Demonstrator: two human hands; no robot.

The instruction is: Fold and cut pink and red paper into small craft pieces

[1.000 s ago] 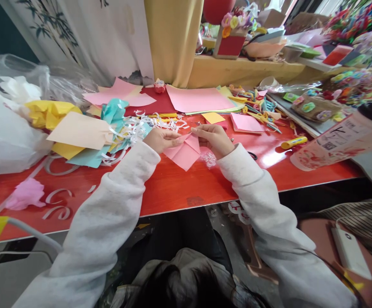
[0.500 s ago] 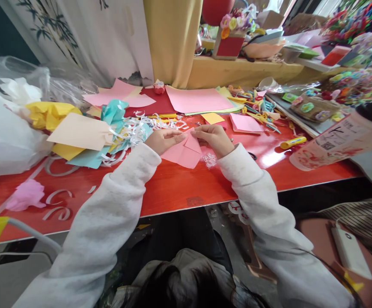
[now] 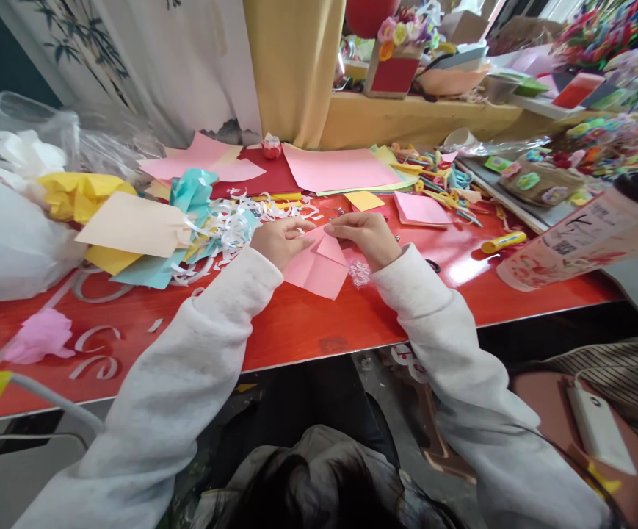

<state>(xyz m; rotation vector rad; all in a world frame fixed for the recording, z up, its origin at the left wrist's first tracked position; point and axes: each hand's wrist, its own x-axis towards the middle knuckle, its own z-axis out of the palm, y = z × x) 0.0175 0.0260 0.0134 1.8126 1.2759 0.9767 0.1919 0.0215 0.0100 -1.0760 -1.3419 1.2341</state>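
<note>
A pink sheet of folding paper, creased and with a flap folded over at its top right, hangs just above the red table between my hands. My left hand pinches its upper left edge. With thumb and forefinger pressed together, my right hand grips the tip of the folded flap. White curled paper strips lie beside my left hand. A stack of pink square sheets and a yellow square sheet are behind my right hand.
Crumpled yellow paper and a beige sheet are at the left. A large pink sheet lies at the back. On the right are a yellow glue stick or marker, a tilted drink cup and colourful twisted strips.
The pink paper has turned a little and its lower corner has come down and to the right. Both hands keep their pinch, and the view has shifted slightly.
</note>
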